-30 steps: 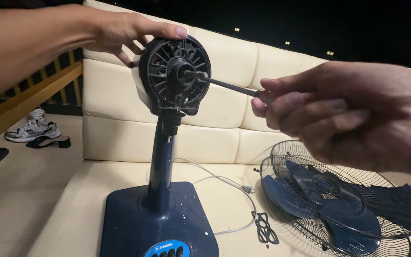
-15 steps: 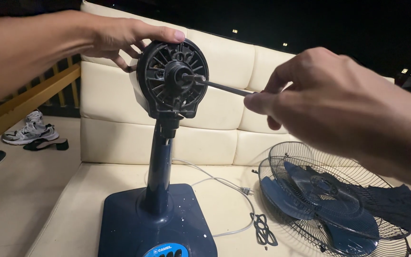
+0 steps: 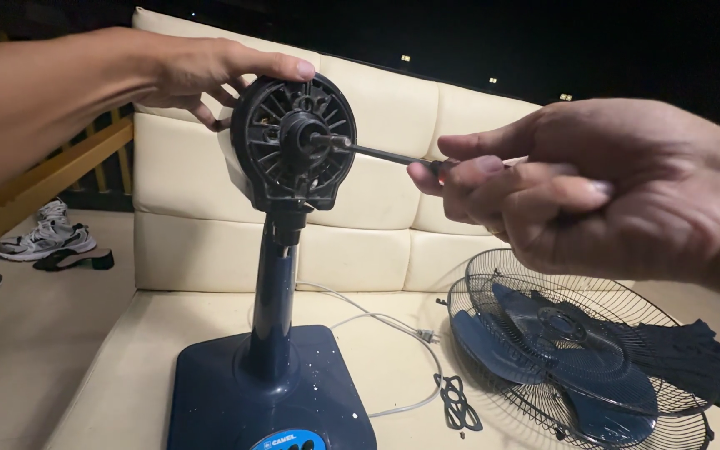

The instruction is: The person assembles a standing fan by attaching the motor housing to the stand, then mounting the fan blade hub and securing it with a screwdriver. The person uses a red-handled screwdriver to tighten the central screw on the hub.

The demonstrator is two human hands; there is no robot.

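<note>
Gripping the top of the fan motor housing [image 3: 293,142] from behind, the left hand [image 3: 202,71] steadies it, while the right hand [image 3: 593,196] pinches a screwdriver [image 3: 385,155] (tip at the housing's centre hub), between both hands.
</note>
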